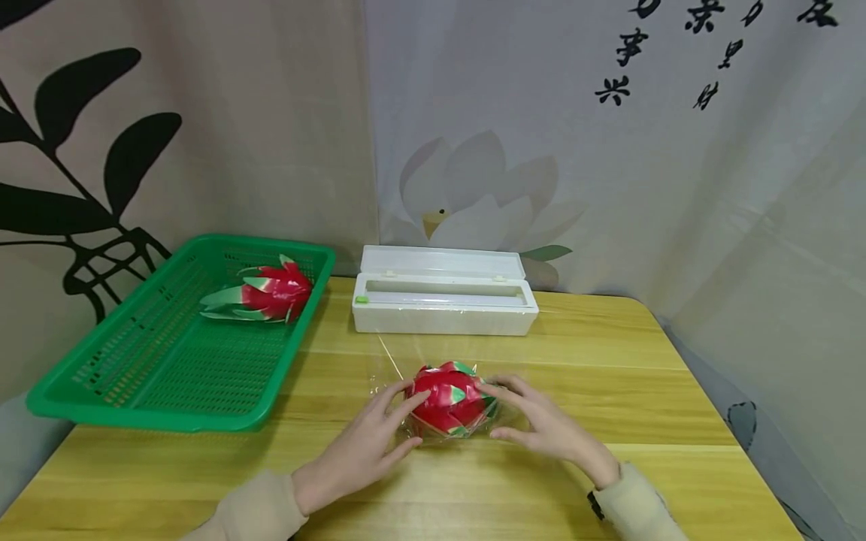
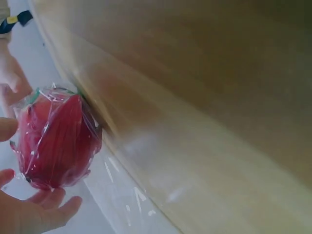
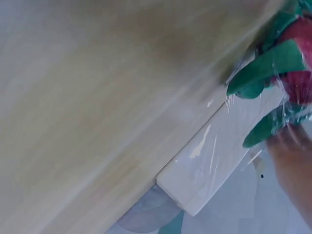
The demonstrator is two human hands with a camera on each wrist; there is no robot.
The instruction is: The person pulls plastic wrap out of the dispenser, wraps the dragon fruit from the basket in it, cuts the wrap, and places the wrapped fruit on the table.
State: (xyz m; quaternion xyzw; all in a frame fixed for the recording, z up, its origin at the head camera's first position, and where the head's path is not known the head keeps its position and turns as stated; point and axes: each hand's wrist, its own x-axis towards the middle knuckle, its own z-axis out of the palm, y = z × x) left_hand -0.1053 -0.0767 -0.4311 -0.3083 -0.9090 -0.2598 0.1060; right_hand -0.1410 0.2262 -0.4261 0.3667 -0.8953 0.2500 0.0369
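Note:
A red dragon fruit [image 1: 449, 398] with green-tipped scales lies on the wooden table, covered in clear cling film. From its left side my left hand [image 1: 368, 443] touches it, fingers spread and thumb apart below. On the opposite side my right hand [image 1: 544, 424] has fingertips against the fruit's green leafy end, the thumb held a little off. In the left wrist view the film sits wrinkled and shiny over the dragon fruit [image 2: 58, 141]. The right wrist view shows film over the green scales [image 3: 270, 68], with fingers [image 3: 292, 139] touching from behind.
Behind the fruit stands a white cling film box [image 1: 443, 319] with its lid raised; a thin sheet of film stretches from it towards the fruit. At left a green basket [image 1: 158, 417] holds another dragon fruit [image 1: 274, 293]. Patterned curtains hang behind the table.

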